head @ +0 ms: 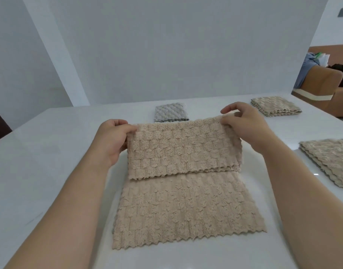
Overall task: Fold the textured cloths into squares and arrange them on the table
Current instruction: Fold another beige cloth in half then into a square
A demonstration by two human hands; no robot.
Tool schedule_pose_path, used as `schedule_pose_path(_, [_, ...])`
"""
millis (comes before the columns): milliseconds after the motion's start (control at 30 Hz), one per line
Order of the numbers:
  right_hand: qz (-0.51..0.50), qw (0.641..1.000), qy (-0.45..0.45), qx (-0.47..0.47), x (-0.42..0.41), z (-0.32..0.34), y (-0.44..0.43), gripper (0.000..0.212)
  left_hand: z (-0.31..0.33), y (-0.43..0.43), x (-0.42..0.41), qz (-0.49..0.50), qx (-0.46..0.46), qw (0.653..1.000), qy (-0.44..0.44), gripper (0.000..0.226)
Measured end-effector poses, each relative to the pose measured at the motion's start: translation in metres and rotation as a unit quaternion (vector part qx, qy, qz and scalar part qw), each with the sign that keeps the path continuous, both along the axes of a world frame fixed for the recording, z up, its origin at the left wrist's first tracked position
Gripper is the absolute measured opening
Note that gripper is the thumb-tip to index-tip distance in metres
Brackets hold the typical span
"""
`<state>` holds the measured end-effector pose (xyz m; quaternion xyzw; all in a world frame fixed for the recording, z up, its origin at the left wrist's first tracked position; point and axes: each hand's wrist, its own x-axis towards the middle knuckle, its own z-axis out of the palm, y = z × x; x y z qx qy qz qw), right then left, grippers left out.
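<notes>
- The beige cloth (186, 191) is lying mid-table (40, 162), its far half doubling over toward the person.
- The left hand (110, 140) is pinching the fold's left corner, thumb on top.
- The right hand (244, 125) is pinching the right corner, fingers curled behind it.

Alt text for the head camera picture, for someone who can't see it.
The left hand and right hand pinch the raised far edge of a beige textured cloth, half folded toward the viewer on a white table. Behind it lies a folded grey cloth; a far beige stack and a near beige stack sit to the right.
</notes>
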<state>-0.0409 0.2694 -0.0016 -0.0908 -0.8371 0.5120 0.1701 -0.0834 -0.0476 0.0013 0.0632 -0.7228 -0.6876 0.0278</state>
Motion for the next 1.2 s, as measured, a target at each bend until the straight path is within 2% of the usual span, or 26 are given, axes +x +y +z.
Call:
schedule_pose_path(133, [0.078,0.985,-0.035,0.153,0.0,0.042,-0.002,0.024,0.041,0.01,-0.014,-0.007,-0.098,0.993,0.072,0.019])
schedule_pose_path(233, [0.128,0.98,-0.054,0.141,0.0,0.068,-0.013,0.033,0.063,0.023,-0.021,0.023,-0.2,0.969,0.142,0.02])
schedule_pose_path(300, [0.154,0.98,-0.061,0.11,-0.002,0.081,-0.023,0.029,0.07,0.036,-0.026,0.018,-0.222,0.96,0.169,0.016])
schedule_pose_path(400, [0.169,0.977,-0.055,0.12,-0.006,0.091,-0.036,0.019,0.07,0.054,-0.033,-0.027,-0.196,0.966,0.169,0.018])
schedule_pose_path(600, [0.174,0.968,-0.061,0.17,-0.016,0.096,-0.046,0.016,0.069,0.062,-0.042,-0.067,-0.213,0.955,0.195,0.027])
schedule_pose_path(733, [0.218,0.955,-0.08,0.185,-0.016,0.098,-0.044,0.037,0.067,0.056,-0.045,-0.093,-0.18,0.961,0.188,0.019])
schedule_pose_path(833, [0.234,0.939,-0.071,0.242,-0.013,0.097,-0.044,0.047,0.068,0.056,-0.043,-0.067,-0.167,0.963,0.201,0.023])
schedule_pose_path(1000, [0.208,0.941,0.051,0.261,-0.018,0.094,-0.052,0.012,0.074,0.065,-0.031,-0.068,-0.158,0.959,0.223,0.028])
schedule_pose_path(1100, [0.203,0.938,0.095,0.265,-0.019,0.094,-0.056,0.005,0.077,0.069,-0.024,-0.074,-0.159,0.957,0.231,0.031])
schedule_pose_path(1200, [0.18,0.93,0.106,0.301,-0.02,0.094,-0.055,0.009,0.078,0.069,-0.02,-0.077,-0.162,0.955,0.235,0.032])
